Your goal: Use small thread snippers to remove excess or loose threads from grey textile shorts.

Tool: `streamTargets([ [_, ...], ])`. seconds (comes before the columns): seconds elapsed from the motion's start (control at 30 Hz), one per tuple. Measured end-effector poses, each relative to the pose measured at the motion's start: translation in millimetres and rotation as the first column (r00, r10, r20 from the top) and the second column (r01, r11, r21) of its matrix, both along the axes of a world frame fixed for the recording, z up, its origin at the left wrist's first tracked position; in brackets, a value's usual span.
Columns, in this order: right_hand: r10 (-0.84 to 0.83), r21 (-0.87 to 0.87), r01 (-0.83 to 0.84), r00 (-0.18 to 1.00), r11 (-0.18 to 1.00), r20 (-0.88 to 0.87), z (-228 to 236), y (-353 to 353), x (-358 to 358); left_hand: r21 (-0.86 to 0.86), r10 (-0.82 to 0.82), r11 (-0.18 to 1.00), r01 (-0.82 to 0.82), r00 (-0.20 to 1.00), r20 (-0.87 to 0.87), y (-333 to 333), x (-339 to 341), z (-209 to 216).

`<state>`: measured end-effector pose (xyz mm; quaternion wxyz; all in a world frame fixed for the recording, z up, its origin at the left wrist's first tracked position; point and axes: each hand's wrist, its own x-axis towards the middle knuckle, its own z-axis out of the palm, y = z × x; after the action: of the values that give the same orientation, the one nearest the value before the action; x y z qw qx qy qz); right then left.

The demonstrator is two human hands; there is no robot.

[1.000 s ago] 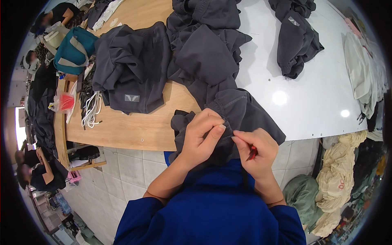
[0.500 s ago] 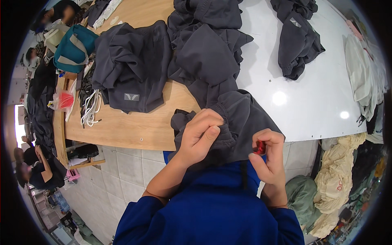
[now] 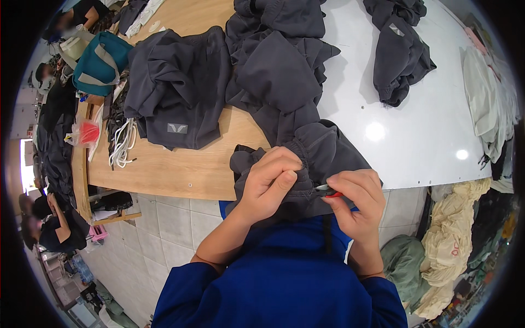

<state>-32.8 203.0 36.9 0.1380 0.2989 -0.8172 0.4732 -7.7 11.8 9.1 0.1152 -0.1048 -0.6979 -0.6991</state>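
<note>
A dark grey garment [image 3: 333, 150] with a gathered elastic band lies across the table's front edge and hangs toward my lap. My left hand [image 3: 270, 183] is closed on this band, thumb pressed against the curled fingers. Close to its right, my right hand [image 3: 358, 202] grips small red thread snips [image 3: 333, 194] between thumb and fingers. Their silvery blade points left at the cloth beside the band. My fingers hide most of the snips, and whether the blade touches the fabric I cannot tell.
Folded dark grey trousers [image 3: 178, 93] and a heap of similar cloth [image 3: 279, 71] cover the table beyond my hands. Another grey garment [image 3: 402, 60] is on the white surface. White cords [image 3: 124, 145] and a teal bag [image 3: 101, 63] lie left. Cream cloth [image 3: 451, 240] is piled right.
My right hand has moved left toward the band and turned. The snips, tucked in the curled fingers before, now point their blade at the cloth. My left hand keeps its hold.
</note>
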Motion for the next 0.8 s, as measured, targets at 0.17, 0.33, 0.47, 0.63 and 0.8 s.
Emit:
streamTargets([
  [0.17, 0.02, 0.056, -0.021, 1.0, 0.998, 0.005, 2.7, 2.1, 0.9, 0.002, 0.015, 1.0, -0.015, 1.0, -0.001, 0.7, -1.1, -1.6],
  [0.33, 0.017, 0.058, -0.016, 1.0, 0.998, -0.021, 4.7, 0.3, 1.5, -0.054, 0.034, 0.998, -0.032, 0.999, 0.035, 2.8, -1.5, 3.5],
  [0.47, -0.017, 0.049, 0.016, 1.0, 0.999, 0.007, 12.6, 4.8, 4.3, -0.154, 0.064, 0.986, -0.062, 0.998, 0.004, 2.2, -2.3, 4.4],
  [0.63, -0.065, 0.0, 0.065, 0.997, 0.998, 0.035, 14.1, 8.8, 4.9, -0.193, 0.072, 0.979, -0.071, 0.997, -0.001, 1.7, -2.5, 3.9],
  [0.8, 0.027, 0.114, -0.02, 0.998, 0.993, -0.061, 8.8, 6.7, 3.5, -0.259, 0.061, 0.964, -0.064, 0.998, -0.02, 3.6, -3.6, 6.2],
])
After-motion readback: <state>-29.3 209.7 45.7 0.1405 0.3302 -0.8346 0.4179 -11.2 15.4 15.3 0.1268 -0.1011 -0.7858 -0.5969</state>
